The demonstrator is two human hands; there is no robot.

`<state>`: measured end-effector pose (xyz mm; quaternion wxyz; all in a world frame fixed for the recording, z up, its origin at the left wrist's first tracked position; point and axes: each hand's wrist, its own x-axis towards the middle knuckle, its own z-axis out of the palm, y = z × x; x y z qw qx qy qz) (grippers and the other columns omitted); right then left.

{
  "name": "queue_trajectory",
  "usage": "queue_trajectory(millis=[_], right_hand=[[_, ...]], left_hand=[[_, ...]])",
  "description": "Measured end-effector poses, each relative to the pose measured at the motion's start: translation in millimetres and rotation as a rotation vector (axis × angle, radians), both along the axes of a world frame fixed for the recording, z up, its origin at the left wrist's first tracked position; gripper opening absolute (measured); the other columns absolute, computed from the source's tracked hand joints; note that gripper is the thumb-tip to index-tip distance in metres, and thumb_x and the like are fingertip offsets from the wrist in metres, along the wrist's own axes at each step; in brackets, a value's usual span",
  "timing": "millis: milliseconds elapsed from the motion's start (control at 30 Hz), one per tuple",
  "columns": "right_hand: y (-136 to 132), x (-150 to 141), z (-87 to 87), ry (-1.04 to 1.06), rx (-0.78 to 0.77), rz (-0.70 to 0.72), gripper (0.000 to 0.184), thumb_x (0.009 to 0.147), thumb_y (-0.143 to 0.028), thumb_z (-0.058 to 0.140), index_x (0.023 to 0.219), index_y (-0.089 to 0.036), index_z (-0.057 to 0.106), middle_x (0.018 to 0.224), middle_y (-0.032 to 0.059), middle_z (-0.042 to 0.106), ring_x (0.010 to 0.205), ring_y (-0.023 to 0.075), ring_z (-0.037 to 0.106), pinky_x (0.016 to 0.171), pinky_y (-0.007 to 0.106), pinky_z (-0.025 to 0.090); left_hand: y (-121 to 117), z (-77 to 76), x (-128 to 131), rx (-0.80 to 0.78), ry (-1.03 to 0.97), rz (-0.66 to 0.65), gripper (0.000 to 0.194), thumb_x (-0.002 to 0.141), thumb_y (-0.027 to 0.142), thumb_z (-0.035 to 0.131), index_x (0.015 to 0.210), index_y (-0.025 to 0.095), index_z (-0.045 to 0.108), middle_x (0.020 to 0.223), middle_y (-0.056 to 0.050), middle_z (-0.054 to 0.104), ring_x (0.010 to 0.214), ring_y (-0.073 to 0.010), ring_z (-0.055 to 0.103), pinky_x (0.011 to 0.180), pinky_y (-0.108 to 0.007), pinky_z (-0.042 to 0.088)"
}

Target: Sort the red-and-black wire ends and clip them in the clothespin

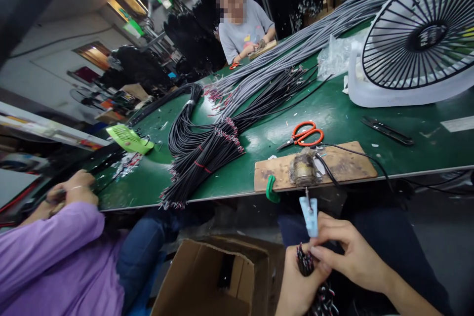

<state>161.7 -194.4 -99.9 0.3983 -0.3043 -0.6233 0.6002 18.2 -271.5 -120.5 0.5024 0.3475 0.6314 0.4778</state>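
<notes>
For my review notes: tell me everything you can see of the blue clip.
The blue clip looks like plastic, narrowing toward its lower end, with a metallic piece at its middle. It sits at the end of a shaft from a motor-like cylinder, past the table edge. The right hand is beside its lower end; contact is unclear.

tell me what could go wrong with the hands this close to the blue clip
The blue clip sits on a metal shaft; if that spins, it might catch the right hand beside it. The dark wires bunched in the left hand could slip or tangle. The black cord crossing the board might get snagged.
</notes>
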Motion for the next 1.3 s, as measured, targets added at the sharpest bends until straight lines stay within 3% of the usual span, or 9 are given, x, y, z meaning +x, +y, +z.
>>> queue_trajectory(millis=[133,333,533,700,833,1000,1100,1233,1300], right_hand=[[-2.6,0.6,0.7,-0.027,0.071,-0.097,0.018,0.087,-0.022,0.067,0.071,-0.020,0.072,0.069,0.0047,0.068,0.069,0.0211,0.060,0.078,0.039,0.047],[-7.5,0.8,1.8,-0.006,0.117,-0.063,0.007,0.085,-0.022,0.072,0.083,-0.021,0.078,0.074,0.0060,0.071,0.075,0.0224,0.061,0.073,0.037,0.047],[-3.5,4.6,2.5,-0.067,0.073,-0.086,0.021,0.093,-0.026,0.064,0.076,-0.020,0.074,0.075,0.0060,0.071,0.074,0.0214,0.061,0.079,0.039,0.046],[-3.8,7.7,-2.5,-0.056,0.031,-0.045,0.020,0.095,-0.027,0.061,0.083,-0.019,0.075,0.081,0.0060,0.073,0.077,0.0211,0.064,0.082,0.038,0.047],[-7.2,7.8,-0.7,-0.079,0.121,-0.076,0.018,0.095,-0.023,0.060,0.086,-0.019,0.075,0.080,0.0060,0.073,0.077,0.0211,0.063,0.082,0.037,0.047],[-9.6,6.8,0.7,-0.084,0.222,-0.176,0.014,0.093,-0.014,0.060,0.088,-0.018,0.073,0.079,0.0050,0.071,0.075,0.0201,0.062,0.093,0.042,0.041],[-8.1,4.7,-4.3,0.001,0.038,-0.153,0.015,0.089,-0.018,0.063,0.078,-0.017,0.073,0.073,0.0042,0.067,0.072,0.0195,0.059,0.082,0.037,0.043],[-2.2,-1.9,-18.1,0.329,-0.509,0.023,0.022,0.072,-0.033,0.080,0.062,-0.014,0.073,0.060,0.0013,0.059,0.062,0.0150,0.049,0.060,0.028,0.037],[2.6,-6.2,-22.5,0.420,-0.652,0.071,0.030,0.067,-0.039,0.083,0.058,-0.013,0.071,0.055,-0.0008,0.055,0.055,0.0120,0.044,0.055,0.026,0.034]], left_hand=[[2.5,-2.4,3.3,0.113,-0.130,-0.138,0.039,0.075,0.050,0.080,0.083,0.017,0.061,0.054,0.006,0.049,0.051,-0.0108,0.045,0.052,-0.023,0.038],[9.8,6.2,10.0,0.167,-0.061,-0.135,0.041,0.076,0.053,0.077,0.076,0.016,0.058,0.067,0.003,0.052,0.062,-0.0126,0.047,0.060,-0.023,0.041],[1.6,0.0,6.7,0.135,-0.112,-0.030,0.035,0.083,0.050,0.072,0.076,0.016,0.066,0.066,0.003,0.055,0.047,-0.0083,0.046,0.048,-0.022,0.038],[4.7,2.8,5.3,0.217,-0.055,0.076,0.034,0.081,0.046,0.075,0.064,0.016,0.070,0.064,0.000,0.058,0.054,-0.0125,0.053,0.052,-0.024,0.044],[8.5,7.2,5.4,0.240,0.003,0.098,0.033,0.080,0.043,0.077,0.063,0.016,0.073,0.064,-0.002,0.062,0.056,-0.0136,0.055,0.054,-0.023,0.045],[9.6,8.4,3.4,0.252,0.057,0.099,0.028,0.079,0.040,0.078,0.064,0.017,0.075,0.064,-0.002,0.065,0.060,-0.0154,0.058,0.060,-0.025,0.046],[10.7,12.0,2.4,0.263,0.086,0.069,0.027,0.079,0.040,0.078,0.063,0.018,0.076,0.062,-0.002,0.065,0.060,-0.0160,0.060,0.061,-0.025,0.046],[11.8,20.5,2.0,0.298,0.130,-0.010,0.026,0.078,0.043,0.078,0.068,0.019,0.080,0.062,-0.003,0.067,0.058,-0.0169,0.060,0.060,-0.027,0.048],[12.1,25.1,1.3,0.347,0.154,-0.027,0.025,0.077,0.043,0.079,0.070,0.019,0.081,0.063,-0.004,0.068,0.058,-0.0179,0.061,0.060,-0.029,0.050]])
